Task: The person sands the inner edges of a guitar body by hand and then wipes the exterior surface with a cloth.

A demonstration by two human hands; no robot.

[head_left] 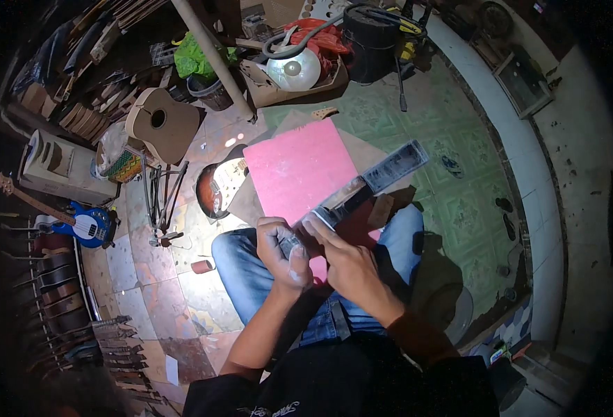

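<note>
Black short-sleeved shirt (348, 375), white script (276, 409) low down; faded blue jeans (234, 270).

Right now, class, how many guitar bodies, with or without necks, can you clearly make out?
3: a tan acoustic body at upper left, a sunburst body left of the pink sheet, and a blue bass at far left. Others may be hidden in the shadows.

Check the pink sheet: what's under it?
A brownish-grey board shows beneath the pink sheet, jutting out past its left and right edges. Anything else under the sheet's middle is covered and can't be seen.
</note>
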